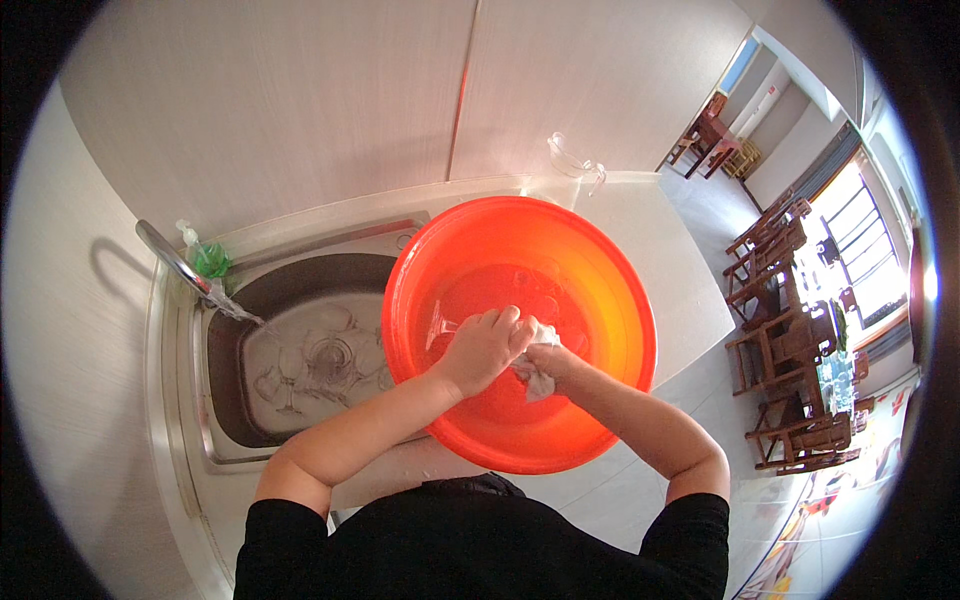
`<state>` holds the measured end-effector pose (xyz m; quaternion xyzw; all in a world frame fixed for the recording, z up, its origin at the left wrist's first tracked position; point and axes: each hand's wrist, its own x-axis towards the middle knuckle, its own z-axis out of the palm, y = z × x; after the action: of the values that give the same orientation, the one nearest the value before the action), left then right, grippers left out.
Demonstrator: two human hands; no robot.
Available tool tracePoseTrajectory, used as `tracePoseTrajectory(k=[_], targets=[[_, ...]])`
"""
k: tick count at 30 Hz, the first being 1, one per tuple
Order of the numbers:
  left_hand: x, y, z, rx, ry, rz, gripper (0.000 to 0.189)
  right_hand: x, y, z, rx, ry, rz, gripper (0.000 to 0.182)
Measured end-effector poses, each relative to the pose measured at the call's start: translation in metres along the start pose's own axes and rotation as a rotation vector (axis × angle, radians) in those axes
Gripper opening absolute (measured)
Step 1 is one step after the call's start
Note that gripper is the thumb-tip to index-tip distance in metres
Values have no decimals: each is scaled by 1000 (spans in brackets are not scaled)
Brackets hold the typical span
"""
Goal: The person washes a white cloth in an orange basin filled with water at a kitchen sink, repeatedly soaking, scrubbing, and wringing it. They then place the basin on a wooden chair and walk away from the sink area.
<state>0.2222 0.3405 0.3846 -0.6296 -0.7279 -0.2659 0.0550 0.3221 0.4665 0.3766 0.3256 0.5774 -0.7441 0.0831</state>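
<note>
Over a large orange-red plastic basin, my left hand is wrapped around a clear stemmed glass. The glass lies on its side, its foot and stem pointing left; my fingers hide most of its bowl. My right hand holds a white cloth against the bowl end, close to my left fingers. How far the cloth reaches into the glass is hidden. Water with some bubbles appears to cover the basin's floor.
Left of the basin, a steel sink holds water and clear stemmed glasses. Its faucet is running. A green soap pump bottle stands behind. A clear glass pitcher is at the counter's back. Wooden chairs stand to the right.
</note>
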Motion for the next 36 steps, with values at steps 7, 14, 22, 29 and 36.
tracePoseTrajectory(k=[7,14,22,29,36], targets=[[-3,-3,4,-713,-142,-51,58,-32,-53,-11,-1771,137,-1024,14],[4,1,-1,-93,-23,-75,55,-12,-21,-5,-597,99,-94,13],[4,-15,4,-634,56,-505,53,39,-32,-39,-281,273,-545,14],[7,-40,-4,-1536,241,-972,62,108,-8,-10,-826,401,-759,35],[4,-61,0,-1982,360,-1214,66,105,33,45,-1876,130,-619,48]])
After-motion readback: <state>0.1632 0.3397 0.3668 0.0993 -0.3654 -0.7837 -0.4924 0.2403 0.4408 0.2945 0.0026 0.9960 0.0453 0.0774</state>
